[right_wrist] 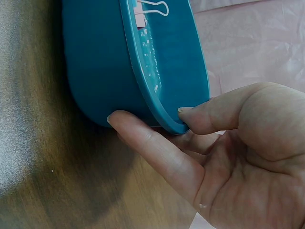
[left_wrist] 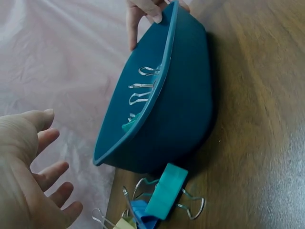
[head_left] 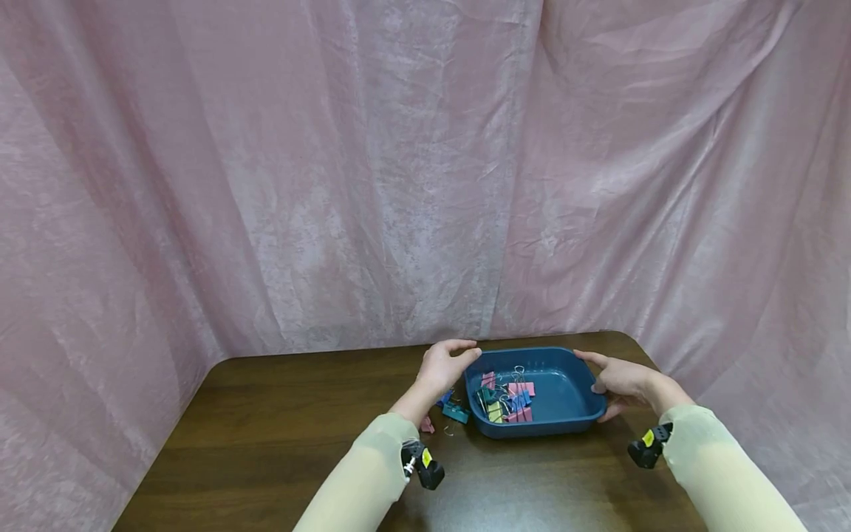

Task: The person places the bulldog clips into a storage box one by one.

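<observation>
One blue bin (head_left: 565, 397) sits right of centre in the lower half of the frame, with at least six binder clips (head_left: 519, 400) crowded on its left side: three pink, one green, one blue, one yellow. The right hand (head_left: 625, 384) grips its right rim, thumb inside, fingers outside; the left hand (head_left: 440, 368), fingers apart and holding nothing, is just beside its left rim. Outside lie a teal clip (head_left: 455, 412), a blue clip (head_left: 444, 398) and a pink clip (head_left: 427, 425), the last two partly hidden by the left arm; a yellow clip (left_wrist: 125, 223) is cut off at the left-wrist view's bottom. The table (head_left: 292, 414) stretches widely toward the lower left; its far edge runs close behind the bin. Overlapping wires blur the count.
</observation>
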Available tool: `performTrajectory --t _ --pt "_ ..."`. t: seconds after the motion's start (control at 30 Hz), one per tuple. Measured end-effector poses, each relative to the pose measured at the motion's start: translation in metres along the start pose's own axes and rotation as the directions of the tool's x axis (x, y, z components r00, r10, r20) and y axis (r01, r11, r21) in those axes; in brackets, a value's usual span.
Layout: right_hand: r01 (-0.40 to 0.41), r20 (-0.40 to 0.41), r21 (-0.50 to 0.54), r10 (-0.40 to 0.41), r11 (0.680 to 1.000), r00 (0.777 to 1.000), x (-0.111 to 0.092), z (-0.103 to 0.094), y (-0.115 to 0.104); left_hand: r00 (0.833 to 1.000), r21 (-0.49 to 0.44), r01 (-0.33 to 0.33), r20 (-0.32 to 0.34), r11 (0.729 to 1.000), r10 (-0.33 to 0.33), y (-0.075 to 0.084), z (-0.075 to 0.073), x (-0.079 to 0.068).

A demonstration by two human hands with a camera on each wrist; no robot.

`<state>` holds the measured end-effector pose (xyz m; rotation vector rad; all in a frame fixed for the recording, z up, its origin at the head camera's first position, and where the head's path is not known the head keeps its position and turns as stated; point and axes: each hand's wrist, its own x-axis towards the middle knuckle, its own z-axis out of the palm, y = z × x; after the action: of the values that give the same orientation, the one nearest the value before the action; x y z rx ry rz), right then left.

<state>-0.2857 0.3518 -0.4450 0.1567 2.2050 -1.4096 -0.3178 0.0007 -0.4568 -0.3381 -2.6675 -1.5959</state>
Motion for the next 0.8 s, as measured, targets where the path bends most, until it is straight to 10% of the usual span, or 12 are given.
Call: performTrajectory --t 0.8 --pt "0.012 -0.003 -0.024 -0.012 1.0 1.0 0.0 -0.001 0.002 0.994 -0.003 -0.098 0.054 0.995 0.098 0.01 -0.022 -0.006"
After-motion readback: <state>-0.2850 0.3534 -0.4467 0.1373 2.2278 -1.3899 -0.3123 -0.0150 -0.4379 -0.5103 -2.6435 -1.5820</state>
